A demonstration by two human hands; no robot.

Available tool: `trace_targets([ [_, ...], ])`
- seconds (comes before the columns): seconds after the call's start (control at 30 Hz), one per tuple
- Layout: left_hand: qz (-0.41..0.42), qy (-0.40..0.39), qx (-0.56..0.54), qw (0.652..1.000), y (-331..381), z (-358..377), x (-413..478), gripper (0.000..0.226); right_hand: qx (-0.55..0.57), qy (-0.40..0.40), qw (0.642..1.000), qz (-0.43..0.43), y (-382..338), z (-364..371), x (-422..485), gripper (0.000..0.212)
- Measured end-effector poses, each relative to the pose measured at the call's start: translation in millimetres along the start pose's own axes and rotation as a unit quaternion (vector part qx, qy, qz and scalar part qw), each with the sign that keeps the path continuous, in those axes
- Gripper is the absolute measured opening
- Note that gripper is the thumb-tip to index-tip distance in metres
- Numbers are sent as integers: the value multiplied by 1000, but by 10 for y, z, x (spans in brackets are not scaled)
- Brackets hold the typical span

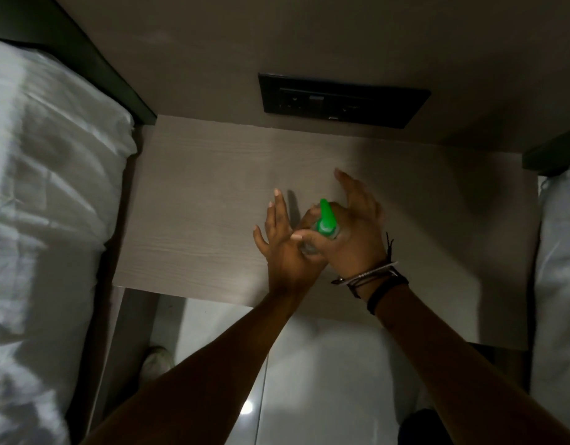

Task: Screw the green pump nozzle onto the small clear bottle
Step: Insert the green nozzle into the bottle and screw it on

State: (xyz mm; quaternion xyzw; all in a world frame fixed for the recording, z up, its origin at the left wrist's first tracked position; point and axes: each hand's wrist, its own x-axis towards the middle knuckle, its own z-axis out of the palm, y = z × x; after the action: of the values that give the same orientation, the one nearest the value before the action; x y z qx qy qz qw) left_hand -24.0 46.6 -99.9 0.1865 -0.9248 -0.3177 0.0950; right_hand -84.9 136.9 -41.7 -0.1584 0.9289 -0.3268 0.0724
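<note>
The green pump nozzle (326, 220) sits on top of the small clear bottle (309, 247), spout pointing away from me. Most of the bottle is hidden between my hands above the wooden bedside table (197, 200). My right hand (351, 232) wraps the nozzle's collar with thumb and fingers, the other fingers spread outward. My left hand (285, 245) presses against the bottle's left side with its fingers stretched out straight; whether it truly grips the bottle is hard to tell.
A white-sheeted bed (43, 203) lies on the left and another (560, 268) on the right. A black socket panel (341, 101) is on the wall behind the table. Glossy floor and a shoe (157, 364) show below the table edge.
</note>
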Motion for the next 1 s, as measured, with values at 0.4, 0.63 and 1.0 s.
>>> trace_targets([
  [0.4, -3, -14, 3, 1000, -87, 35, 29, 72, -74, 65, 995, 27, -17, -145, -26, 76],
  [0.63, -1, -40, -38, 998, -132, 84, 14, 60, 98, -54, 994, 4, 143, -148, -8, 45],
  [1.0, 0, -48, -58, 997, -136, 29, 53, 63, 85, -43, 995, 22, 180, -74, -19, 67],
])
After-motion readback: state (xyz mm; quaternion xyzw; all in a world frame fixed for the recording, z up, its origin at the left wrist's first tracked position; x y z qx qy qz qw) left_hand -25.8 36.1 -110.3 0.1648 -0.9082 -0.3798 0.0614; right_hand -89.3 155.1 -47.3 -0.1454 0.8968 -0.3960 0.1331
